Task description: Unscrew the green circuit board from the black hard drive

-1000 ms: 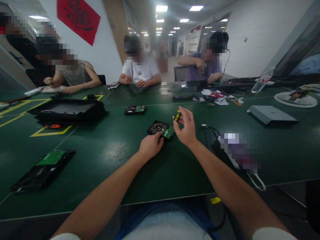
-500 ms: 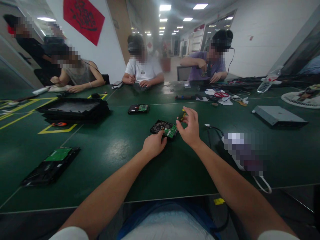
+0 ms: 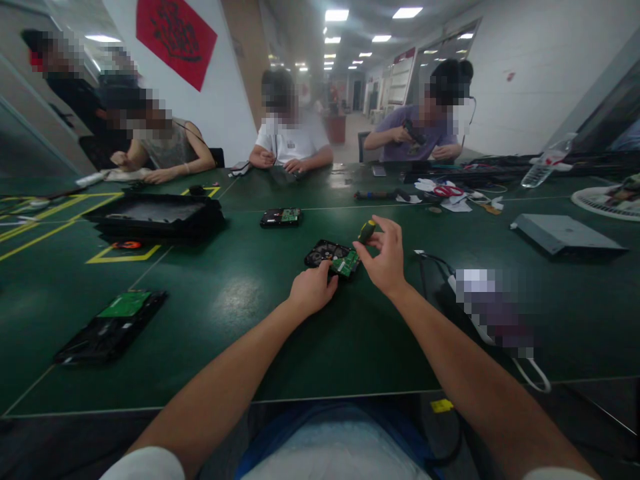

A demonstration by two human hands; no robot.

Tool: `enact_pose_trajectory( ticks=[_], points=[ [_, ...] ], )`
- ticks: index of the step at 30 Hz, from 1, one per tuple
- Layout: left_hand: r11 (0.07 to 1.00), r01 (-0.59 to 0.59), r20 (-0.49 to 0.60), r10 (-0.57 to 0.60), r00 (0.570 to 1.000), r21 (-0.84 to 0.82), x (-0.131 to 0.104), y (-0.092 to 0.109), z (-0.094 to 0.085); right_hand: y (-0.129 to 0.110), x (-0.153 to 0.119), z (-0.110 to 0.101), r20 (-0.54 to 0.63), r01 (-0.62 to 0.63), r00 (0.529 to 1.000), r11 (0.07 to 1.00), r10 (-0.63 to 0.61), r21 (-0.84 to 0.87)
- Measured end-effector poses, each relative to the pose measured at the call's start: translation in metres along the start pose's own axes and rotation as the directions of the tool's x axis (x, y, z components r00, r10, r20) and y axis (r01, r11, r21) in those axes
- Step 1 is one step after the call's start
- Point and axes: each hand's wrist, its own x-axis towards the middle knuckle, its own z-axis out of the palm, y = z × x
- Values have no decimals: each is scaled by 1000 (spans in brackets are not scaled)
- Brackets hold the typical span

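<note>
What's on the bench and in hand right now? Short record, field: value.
Left hand: on near edge of circuit-board unit
Right hand: fingers hold yellow-and-dark tool
Tool tip: can't make out
Left side: black device, black trays
Beyond hands: smaller black unit
Right side: silver box, clear bottle

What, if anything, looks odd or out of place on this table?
Nothing looks clearly spilled or damaged. The plastic bottle towards the far right appears to lean instead of standing upright, though the wide lens may exaggerate that.
</note>
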Motion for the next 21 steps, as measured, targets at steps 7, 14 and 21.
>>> enact_pose_trajectory(
  ticks=[7, 14, 21],
  points=[
    [1000, -1, -2, 1, 1000, 13, 1, -3, 2, -1, -1, 2, 11, 6, 1000, 1000, -6, 15],
    [999, -18, 3, 18, 1000, 37, 0, -2, -1, 0, 0, 0, 1, 18, 1000, 999, -18, -26],
    [997, -51, -29, 53, 998, 51, -2, -2, -1, -4, 0, 1, 20, 41, 999, 999, -41, 1]
  ],
)
